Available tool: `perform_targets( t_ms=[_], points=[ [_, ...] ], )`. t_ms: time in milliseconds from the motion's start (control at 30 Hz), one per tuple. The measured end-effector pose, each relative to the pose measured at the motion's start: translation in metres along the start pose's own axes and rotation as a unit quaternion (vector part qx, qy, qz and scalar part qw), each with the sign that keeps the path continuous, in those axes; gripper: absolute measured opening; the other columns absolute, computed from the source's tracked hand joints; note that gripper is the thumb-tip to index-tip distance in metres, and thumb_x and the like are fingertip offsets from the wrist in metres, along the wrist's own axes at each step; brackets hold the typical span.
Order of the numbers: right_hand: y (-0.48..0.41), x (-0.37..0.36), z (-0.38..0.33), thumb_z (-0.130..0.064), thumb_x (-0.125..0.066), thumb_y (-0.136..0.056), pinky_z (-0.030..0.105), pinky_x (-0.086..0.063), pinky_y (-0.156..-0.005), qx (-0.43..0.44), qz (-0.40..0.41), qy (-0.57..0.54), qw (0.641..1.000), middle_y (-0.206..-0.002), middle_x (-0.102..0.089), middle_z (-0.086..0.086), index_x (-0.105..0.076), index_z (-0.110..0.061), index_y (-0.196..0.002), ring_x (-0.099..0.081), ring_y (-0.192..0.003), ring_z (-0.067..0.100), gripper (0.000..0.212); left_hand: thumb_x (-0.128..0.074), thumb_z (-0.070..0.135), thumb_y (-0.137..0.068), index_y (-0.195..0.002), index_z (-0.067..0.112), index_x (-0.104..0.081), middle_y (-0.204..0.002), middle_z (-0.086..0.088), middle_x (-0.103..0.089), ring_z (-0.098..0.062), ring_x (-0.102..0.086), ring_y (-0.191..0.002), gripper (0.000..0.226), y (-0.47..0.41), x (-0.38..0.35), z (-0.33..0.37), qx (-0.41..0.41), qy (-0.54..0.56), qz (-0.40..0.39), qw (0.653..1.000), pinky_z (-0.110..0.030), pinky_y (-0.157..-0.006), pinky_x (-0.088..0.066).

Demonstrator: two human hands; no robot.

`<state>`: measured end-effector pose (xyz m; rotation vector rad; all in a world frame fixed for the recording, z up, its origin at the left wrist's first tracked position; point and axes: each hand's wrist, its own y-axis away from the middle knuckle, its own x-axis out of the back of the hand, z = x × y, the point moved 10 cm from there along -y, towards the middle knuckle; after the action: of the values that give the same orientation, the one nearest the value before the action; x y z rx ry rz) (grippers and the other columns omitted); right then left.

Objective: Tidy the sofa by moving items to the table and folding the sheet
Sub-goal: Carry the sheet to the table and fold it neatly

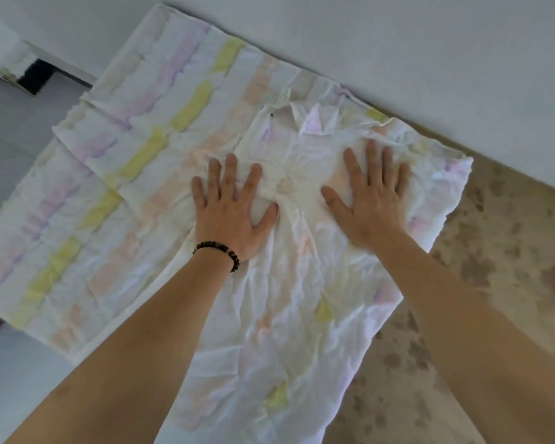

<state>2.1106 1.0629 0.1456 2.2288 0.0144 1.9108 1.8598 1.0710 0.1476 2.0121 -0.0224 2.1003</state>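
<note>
A white sheet (161, 149) with pale yellow, pink and lilac stripes lies spread and partly folded over the sofa seat. One wrinkled layer is folded over toward me in the middle. My left hand (234, 206), with a dark bead bracelet on the wrist, presses flat on this folded layer with its fingers spread. My right hand (374, 193) lies flat beside it, a little to the right, fingers also apart. Neither hand grips the cloth.
The sofa's beige patterned cover (500, 283) shows at the right, beside the sheet. A white wall (398, 43) runs behind the sheet. At the left the sheet hangs over the sofa edge above a grey floor (10, 133).
</note>
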Motion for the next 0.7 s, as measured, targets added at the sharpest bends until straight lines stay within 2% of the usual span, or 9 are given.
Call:
perform_targets(
  t_ms=[233, 400, 500, 600, 700],
  points=[
    [-0.001, 0.002, 0.002, -0.084, -0.014, -0.086, 0.059, 0.004, -0.121, 0.01, 0.029, -0.016, 0.999, -0.168, 0.005, 0.006, -0.008, -0.034, -0.159, 0.008, -0.154, 0.032, 0.088, -0.006, 0.083, -0.083, -0.154, 0.043, -0.003, -0.165, -0.008, 0.009, -0.032, 0.011, -0.15, 0.081, -0.001, 0.001, -0.002, 0.032, -0.021, -0.014, 0.999, -0.067, -0.114, 0.001],
    [0.0, 0.004, 0.003, -0.085, -0.014, -0.086, 0.058, 0.001, -0.122, 0.005, 0.035, -0.013, 0.999, -0.168, 0.001, 0.004, -0.011, -0.037, -0.158, 0.005, -0.154, 0.03, 0.087, -0.008, 0.084, -0.082, -0.154, 0.04, 0.006, -0.162, -0.012, 0.019, -0.033, 0.017, -0.149, 0.085, -0.001, 0.0, -0.003, 0.034, -0.004, -0.03, 0.999, -0.068, -0.113, 0.001],
    [0.0, 0.003, 0.004, -0.085, -0.013, -0.086, 0.056, -0.001, -0.122, -0.004, 0.032, -0.003, 0.999, -0.169, 0.001, 0.002, -0.01, -0.038, -0.158, 0.004, -0.155, 0.028, 0.086, -0.017, 0.087, -0.081, -0.154, 0.037, 0.014, -0.161, -0.015, 0.023, -0.036, 0.021, -0.148, 0.094, 0.003, 0.003, -0.003, 0.011, 0.03, -0.02, 0.999, -0.07, -0.113, 0.003],
    [0.0, 0.004, 0.005, -0.085, -0.014, -0.087, 0.056, -0.002, -0.122, -0.008, 0.032, 0.015, 0.999, -0.169, 0.003, 0.001, -0.007, -0.039, -0.158, 0.006, -0.155, 0.026, 0.085, -0.021, 0.088, -0.082, -0.155, 0.037, 0.01, -0.162, -0.014, 0.019, -0.036, 0.018, -0.149, 0.094, 0.01, 0.008, -0.041, 0.03, 0.053, 0.007, 0.998, -0.066, -0.113, 0.01],
    [0.0, 0.004, 0.004, -0.083, -0.016, -0.088, 0.057, -0.004, -0.122, -0.011, 0.025, 0.026, 0.999, -0.168, 0.003, 0.001, -0.005, -0.039, -0.158, 0.005, -0.155, 0.027, 0.083, -0.013, 0.08, -0.088, -0.157, 0.029, 0.004, -0.164, -0.016, 0.009, -0.034, 0.012, -0.15, 0.087, 0.027, 0.006, -0.107, 0.086, 0.047, -0.026, 0.995, -0.064, -0.116, 0.004]
  ],
)
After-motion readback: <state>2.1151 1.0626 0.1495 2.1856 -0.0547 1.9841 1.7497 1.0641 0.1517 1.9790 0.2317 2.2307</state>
